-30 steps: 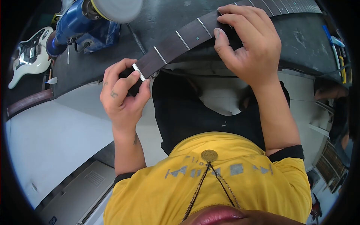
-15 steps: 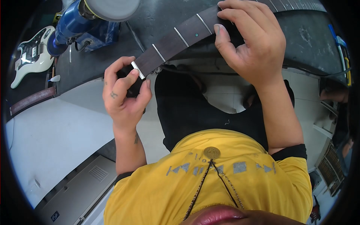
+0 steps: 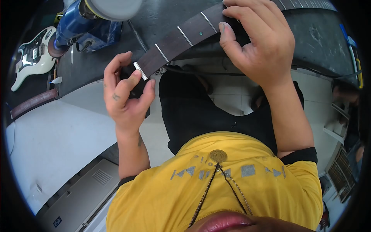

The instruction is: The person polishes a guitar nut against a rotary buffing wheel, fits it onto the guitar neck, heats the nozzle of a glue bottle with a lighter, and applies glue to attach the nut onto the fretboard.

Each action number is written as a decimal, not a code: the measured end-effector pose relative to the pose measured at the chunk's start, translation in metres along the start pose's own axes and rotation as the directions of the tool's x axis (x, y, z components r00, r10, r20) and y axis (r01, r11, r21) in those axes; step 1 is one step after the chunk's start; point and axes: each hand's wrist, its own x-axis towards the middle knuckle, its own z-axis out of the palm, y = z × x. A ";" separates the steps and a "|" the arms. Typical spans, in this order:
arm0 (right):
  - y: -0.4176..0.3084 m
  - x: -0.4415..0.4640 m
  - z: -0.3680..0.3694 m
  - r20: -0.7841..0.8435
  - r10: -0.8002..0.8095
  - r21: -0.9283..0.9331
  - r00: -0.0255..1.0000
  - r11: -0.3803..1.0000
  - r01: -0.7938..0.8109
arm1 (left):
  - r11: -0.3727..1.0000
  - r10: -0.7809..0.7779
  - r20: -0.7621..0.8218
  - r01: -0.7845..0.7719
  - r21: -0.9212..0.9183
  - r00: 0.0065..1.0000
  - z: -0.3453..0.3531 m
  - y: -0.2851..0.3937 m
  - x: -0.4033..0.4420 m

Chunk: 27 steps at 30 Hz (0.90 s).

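Your left hand (image 3: 124, 92) is spread: one fingertip (image 3: 136, 72) rests on the white nut (image 3: 140, 71) at the near-left end of the guitar neck (image 3: 174, 41), while the thumb stands apart from that finger, close to the nut's lower end. Another finger is lifted just beyond the nut. Something dark sits behind these fingers, perhaps more of the neck, but your hand hides too much of it to be sure.

Your right hand (image 3: 264, 48) is spread too, its fingers reaching over the neck farther along and its thumb apart from them, by the neck's lower edge. The neck slants up and away to your right between your hands and past the right one, its dark fretted face turned up towards you, with silver frets and a small green dot (image 3: 201, 33).

Beyond your left hand, on the dark worktop (image 3: 313, 38), you have a blue machine (image 3: 75, 25) with a pale round disc (image 3: 115, 7). Left of it lies a white guitar body (image 3: 36, 66), and nearer you is a curved brown strip (image 3: 34, 103). At the far right edge are blue and yellow tools (image 3: 359, 73), close to a dark cable.
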 end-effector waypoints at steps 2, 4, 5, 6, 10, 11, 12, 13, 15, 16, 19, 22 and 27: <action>0.001 -0.001 0.001 -0.008 0.006 0.013 1.000 1.000 -0.006 | 0.998 -0.058 0.031 0.058 -0.016 0.998 -0.003 -0.005 -0.006; 0.000 0.000 0.000 0.017 -0.012 -0.019 1.000 1.000 0.013 | 0.996 -0.091 0.034 0.092 -0.021 0.995 -0.004 -0.007 -0.008; -0.002 0.002 -0.005 0.050 -0.035 -0.061 0.998 0.997 0.038 | 0.995 -0.094 0.018 0.094 -0.019 0.995 -0.002 -0.007 -0.007; -0.002 0.002 -0.007 0.074 -0.023 -0.082 0.997 0.996 0.029 | 0.995 -0.098 -0.003 0.098 -0.012 0.995 -0.002 -0.006 -0.006; -0.001 -0.002 -0.006 0.113 0.053 -0.105 0.992 0.994 -0.042 | 0.994 -0.102 0.009 0.102 -0.022 0.995 -0.006 -0.004 -0.003; -0.002 0.001 -0.007 0.118 0.059 -0.103 0.991 0.994 -0.047 | 0.995 -0.097 0.019 0.097 -0.025 0.995 -0.008 -0.004 -0.001; -0.004 0.003 -0.007 0.124 0.065 -0.102 0.990 0.993 -0.052 | 0.997 -0.072 0.016 0.072 -0.015 0.997 -0.009 -0.006 0.000; -0.006 0.004 -0.008 0.133 0.070 -0.103 0.989 0.993 -0.057 | 0.999 -0.048 0.014 0.048 -0.007 0.999 -0.009 -0.006 0.001; -0.009 0.006 -0.009 0.146 0.077 -0.099 0.986 0.993 -0.062 | 1.000 -0.025 -0.007 0.025 -0.012 1.000 -0.010 -0.004 0.004; -0.010 0.007 -0.010 0.154 0.080 -0.101 0.985 0.993 -0.065 | 1.000 -0.021 -0.002 0.021 -0.010 1.000 -0.011 -0.003 0.004; -0.014 0.008 -0.010 0.172 0.094 -0.099 0.981 0.992 -0.077 | 1.000 -0.008 -0.003 0.008 0.011 1.000 -0.015 -0.001 0.004; -0.017 0.008 -0.014 0.175 0.119 -0.118 0.977 0.988 -0.099 | 0.999 -0.016 -0.002 0.016 0.047 1.000 -0.015 0.001 0.002; -0.016 0.008 -0.021 0.154 0.133 -0.081 0.979 0.989 -0.122 | 0.999 0.000 -0.012 0.000 0.049 1.000 -0.012 0.005 0.005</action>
